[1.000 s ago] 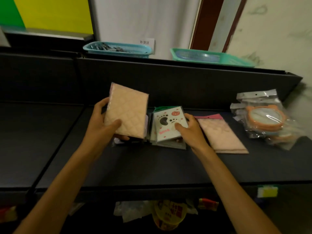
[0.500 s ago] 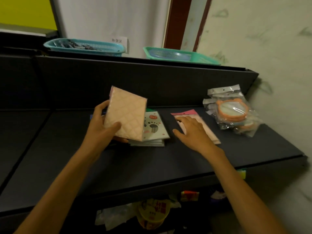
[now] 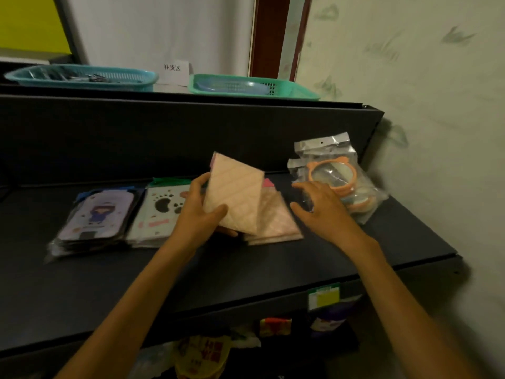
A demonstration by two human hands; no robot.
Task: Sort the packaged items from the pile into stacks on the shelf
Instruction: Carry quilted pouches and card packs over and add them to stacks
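Observation:
My left hand (image 3: 200, 214) grips a peach quilted packet (image 3: 235, 195), tilted up over a flat stack of like peach packets (image 3: 276, 222) on the dark shelf (image 3: 246, 274). My right hand (image 3: 322, 212) hovers with fingers spread, just right of that stack and in front of the bagged orange round items (image 3: 336, 176). Left of my left hand lies a stack of white paw-print packets (image 3: 158, 214). Further left is a stack of packets with a cartoon figure (image 3: 95, 214).
Two teal baskets (image 3: 82, 76) (image 3: 251, 87) stand on the top ledge beside a white label card (image 3: 175, 69). A wall closes the right side. Below the shelf edge hang a yellow price tag (image 3: 323, 296) and more packaged goods (image 3: 202, 354).
My left hand carried the peach packet rightward, from over the paw-print stack to over the peach stack. My right hand left the paw-print packet and moved right toward the bagged items. The view panned right.

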